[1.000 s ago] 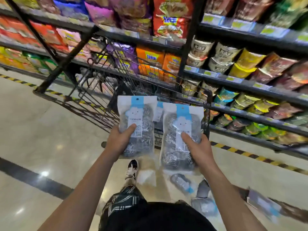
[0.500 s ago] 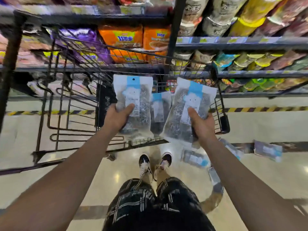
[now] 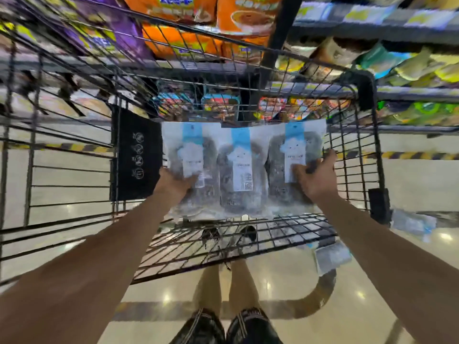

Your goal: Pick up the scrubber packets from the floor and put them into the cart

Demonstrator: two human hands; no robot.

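Note:
Three clear scrubber packets with blue-and-white labels lie side by side inside the black wire cart (image 3: 357,170). My left hand (image 3: 173,182) holds the lower edge of the left packet (image 3: 188,150), thumb on its label. My right hand (image 3: 315,177) grips the right packet (image 3: 295,145), fingers round its right edge. The middle packet (image 3: 239,160) rests between them, touched by neither hand. Two more packets lie on the floor right of the cart, one (image 3: 331,255) near its rear corner and one (image 3: 412,222) farther right. The picture is blurred.
Store shelves (image 3: 372,28) full of snack bags and noodle cups stand just beyond the cart. A black plastic panel (image 3: 135,157) hangs on the cart's left side. Yellow-black tape (image 3: 409,155) runs along the glossy floor. My legs and shoes show below the cart.
Both hands have moved forward and down into the cart with their packets, which now sit beside the middle packet. The view has tilted downward over the cart.

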